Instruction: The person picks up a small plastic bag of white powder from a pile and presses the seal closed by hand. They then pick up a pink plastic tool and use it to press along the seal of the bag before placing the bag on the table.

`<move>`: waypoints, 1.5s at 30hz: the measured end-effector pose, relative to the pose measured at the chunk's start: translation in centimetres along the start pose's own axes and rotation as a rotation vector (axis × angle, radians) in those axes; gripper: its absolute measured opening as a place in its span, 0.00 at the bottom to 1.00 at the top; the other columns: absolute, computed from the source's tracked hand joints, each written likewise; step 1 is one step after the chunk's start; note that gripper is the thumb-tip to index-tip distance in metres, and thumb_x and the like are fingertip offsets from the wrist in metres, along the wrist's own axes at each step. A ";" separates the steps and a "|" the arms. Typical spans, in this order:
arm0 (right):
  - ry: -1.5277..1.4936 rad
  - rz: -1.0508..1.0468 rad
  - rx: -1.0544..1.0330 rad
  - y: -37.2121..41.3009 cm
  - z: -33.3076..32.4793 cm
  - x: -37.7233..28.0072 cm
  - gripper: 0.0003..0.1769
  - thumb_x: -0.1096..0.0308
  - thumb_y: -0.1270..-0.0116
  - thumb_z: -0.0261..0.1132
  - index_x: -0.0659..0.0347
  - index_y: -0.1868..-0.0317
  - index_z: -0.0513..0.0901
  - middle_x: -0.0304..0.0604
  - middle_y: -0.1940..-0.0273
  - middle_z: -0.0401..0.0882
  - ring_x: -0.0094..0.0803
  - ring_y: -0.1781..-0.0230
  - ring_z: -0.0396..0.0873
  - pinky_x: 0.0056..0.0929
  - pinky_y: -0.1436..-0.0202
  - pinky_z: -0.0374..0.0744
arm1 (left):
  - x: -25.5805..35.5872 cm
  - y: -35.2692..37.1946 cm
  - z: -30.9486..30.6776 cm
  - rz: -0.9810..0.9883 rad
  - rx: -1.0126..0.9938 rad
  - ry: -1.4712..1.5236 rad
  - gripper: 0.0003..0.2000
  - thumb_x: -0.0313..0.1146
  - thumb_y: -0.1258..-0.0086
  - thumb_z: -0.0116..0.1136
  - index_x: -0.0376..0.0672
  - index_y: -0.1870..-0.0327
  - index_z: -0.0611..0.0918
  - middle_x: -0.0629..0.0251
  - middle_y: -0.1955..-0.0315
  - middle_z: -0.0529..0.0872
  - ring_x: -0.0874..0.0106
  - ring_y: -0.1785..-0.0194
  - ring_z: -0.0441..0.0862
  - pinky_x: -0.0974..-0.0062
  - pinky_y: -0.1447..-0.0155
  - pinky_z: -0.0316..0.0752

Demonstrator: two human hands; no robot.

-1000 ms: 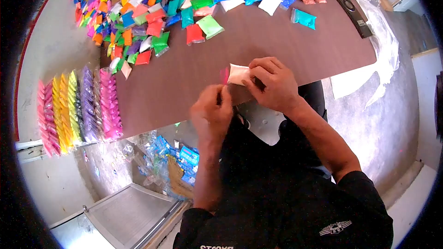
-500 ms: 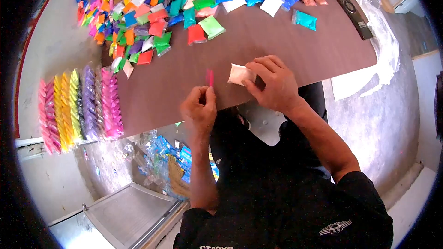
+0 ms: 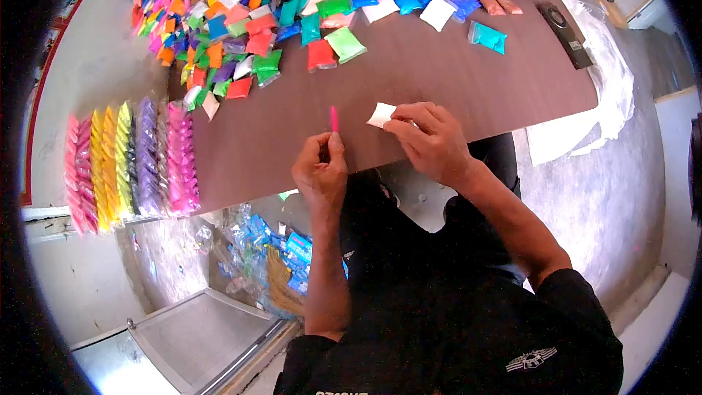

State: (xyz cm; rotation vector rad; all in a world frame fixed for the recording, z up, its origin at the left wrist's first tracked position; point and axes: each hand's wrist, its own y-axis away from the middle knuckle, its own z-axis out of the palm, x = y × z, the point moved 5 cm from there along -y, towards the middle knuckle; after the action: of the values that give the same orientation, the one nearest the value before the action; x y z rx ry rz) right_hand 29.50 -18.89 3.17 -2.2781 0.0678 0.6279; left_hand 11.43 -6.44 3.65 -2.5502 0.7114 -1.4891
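My left hand (image 3: 322, 164) is closed round a slim bright pink stick (image 3: 334, 118) that points up from between thumb and forefinger, just inside the table's near edge. To its right, my right hand (image 3: 433, 139) pinches a small whitish plastic packet (image 3: 381, 115) by its right end. Most of the packet shows past my fingertips, over the brown table (image 3: 278, 132). The stick and the packet are apart.
A large heap of small coloured packets (image 3: 256, 22) covers the table's far left. Strips of packets in pink, yellow and purple (image 3: 146, 161) lie at the left edge. A teal packet (image 3: 488, 37) and a dark narrow box (image 3: 564, 35) are at right. Wrappers (image 3: 256, 249) lie below the table.
My right fingers have shifted their hold on the packet, which now shows less and is turned differently. My left hand still holds the pink stick. The whole view has shifted slightly.
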 end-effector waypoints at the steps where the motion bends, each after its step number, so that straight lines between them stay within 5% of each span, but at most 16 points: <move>1: 0.020 -0.037 -0.012 0.2 0.1 -0.3 0.15 0.70 0.40 0.74 0.53 0.50 0.87 0.41 0.47 0.84 0.41 0.48 0.84 0.42 0.48 0.81 | 0.2 0.0 0.0 0.031 0.000 0.008 0.06 0.29 0.24 0.67 0.34 0.59 0.87 0.67 0.76 0.85 0.81 0.71 0.79 0.78 0.66 0.74; 8: 0.029 0.011 -0.040 0.5 -0.6 -0.8 0.17 0.64 0.40 0.76 0.52 0.50 0.87 0.40 0.46 0.83 0.40 0.45 0.83 0.42 0.43 0.79 | 0.4 0.1 0.0 -0.060 -0.067 -0.024 0.07 0.31 0.26 0.68 0.36 0.57 0.90 0.63 0.70 0.90 0.76 0.65 0.85 0.73 0.60 0.80; 11: 0.074 -0.005 -0.021 0.9 -0.4 -0.8 0.18 0.63 0.40 0.76 0.52 0.49 0.87 0.39 0.46 0.83 0.40 0.46 0.83 0.42 0.43 0.79 | 3.5 0.9 0.5 0.120 -0.090 -0.042 0.05 0.28 0.26 0.68 0.34 0.58 0.87 0.60 0.73 0.88 0.75 0.70 0.85 0.73 0.64 0.78; 15: 0.091 -0.017 -0.008 0.9 -0.2 -0.7 0.16 0.63 0.39 0.76 0.52 0.49 0.89 0.38 0.47 0.84 0.39 0.48 0.84 0.41 0.44 0.79 | 4.3 1.8 2.8 0.220 -0.192 -0.055 0.05 0.26 0.28 0.69 0.35 0.56 0.89 0.55 0.65 0.92 0.67 0.63 0.90 0.71 0.57 0.83; 17: 0.090 -0.026 0.002 1.0 -0.2 -0.7 0.16 0.63 0.38 0.76 0.52 0.50 0.89 0.38 0.47 0.84 0.38 0.48 0.84 0.40 0.44 0.79 | 4.3 1.6 3.3 0.255 -0.193 -0.091 0.04 0.27 0.30 0.69 0.39 0.58 0.87 0.53 0.65 0.89 0.55 0.65 0.89 0.64 0.61 0.82; 25: 0.100 -0.031 0.006 1.1 -0.2 -0.7 0.15 0.65 0.39 0.76 0.52 0.51 0.90 0.37 0.48 0.84 0.37 0.48 0.85 0.38 0.47 0.81 | 2.4 -0.8 1.8 0.133 -0.196 -0.222 0.03 0.28 0.29 0.68 0.39 0.63 0.86 0.54 0.69 0.88 0.55 0.68 0.87 0.63 0.63 0.79; 27: 0.091 -0.023 0.023 1.3 -0.1 -0.6 0.15 0.65 0.39 0.76 0.52 0.52 0.90 0.37 0.48 0.84 0.37 0.49 0.85 0.38 0.47 0.81 | 3.7 -0.9 1.3 0.152 -0.189 -0.131 0.04 0.28 0.28 0.68 0.38 0.60 0.89 0.55 0.67 0.91 0.64 0.67 0.89 0.67 0.61 0.81; 33: 0.078 -0.022 0.067 0.8 -0.4 -0.9 0.14 0.69 0.42 0.77 0.53 0.54 0.92 0.35 0.54 0.85 0.35 0.55 0.85 0.35 0.51 0.81 | 6.8 -1.0 4.2 0.380 -0.321 -0.316 0.05 0.31 0.29 0.67 0.41 0.65 0.86 0.57 0.66 0.88 0.54 0.64 0.87 0.58 0.62 0.80; 45: 0.084 -0.017 0.020 1.1 -0.5 -0.8 0.15 0.65 0.40 0.75 0.52 0.52 0.89 0.37 0.53 0.84 0.37 0.54 0.84 0.38 0.51 0.81 | 5.2 -4.6 3.7 0.284 -0.344 -0.296 0.06 0.32 0.31 0.70 0.40 0.62 0.89 0.55 0.67 0.89 0.56 0.63 0.89 0.63 0.59 0.82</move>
State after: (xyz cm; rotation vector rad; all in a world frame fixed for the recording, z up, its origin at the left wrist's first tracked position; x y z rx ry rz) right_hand 28.78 -20.11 3.13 -2.2829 0.0952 0.5203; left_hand 18.27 -5.19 7.33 -2.6720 1.3072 -0.9431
